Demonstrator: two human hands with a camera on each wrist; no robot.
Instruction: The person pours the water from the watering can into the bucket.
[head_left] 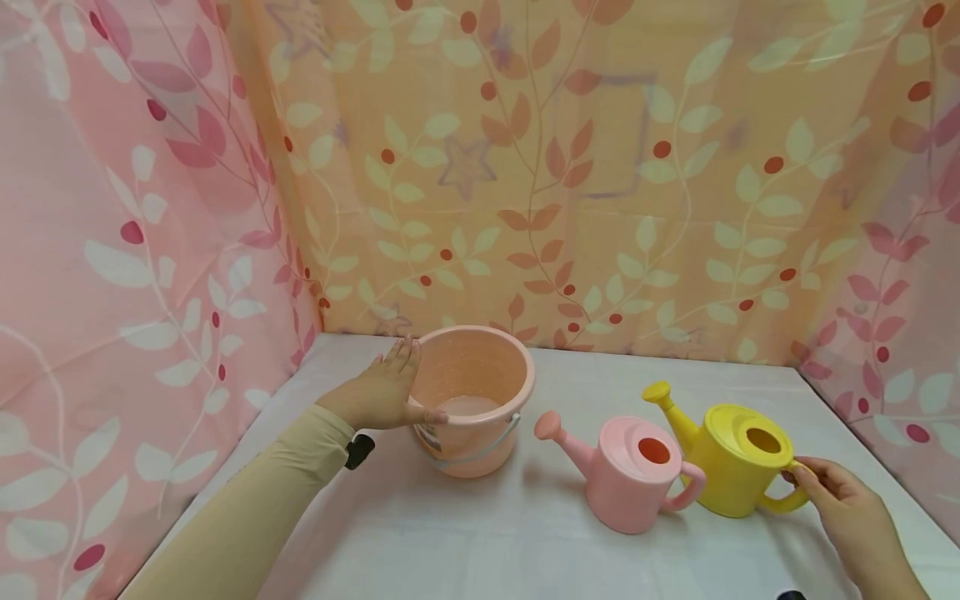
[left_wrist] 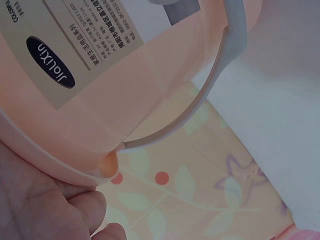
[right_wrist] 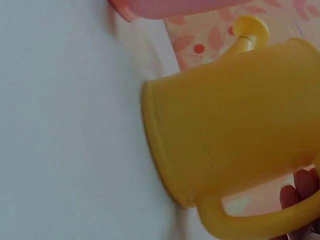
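Note:
My left hand [head_left: 382, 392] rests against the left rim of a light pink bucket [head_left: 472, 446], fingers stretched along the rim and thumb lying over its front edge. In the left wrist view, the bucket's side [left_wrist: 145, 75] shows a printed label [left_wrist: 60, 55] and a pale handle [left_wrist: 200, 105]. With my right hand [head_left: 847, 508] I grip the upper part of the handle on a yellow watering can [head_left: 723, 475], which stands upright at the right. In the right wrist view, fingertips [right_wrist: 305, 185] show inside the loop of that handle [right_wrist: 260, 225].
Between the bucket and the yellow can stands a pink watering can [head_left: 630, 492], its spout toward the bucket and its handle close to the yellow can. A white cloth covers the table [head_left: 450, 542]. Leaf-patterned curtains [head_left: 540, 167] enclose the back and both sides.

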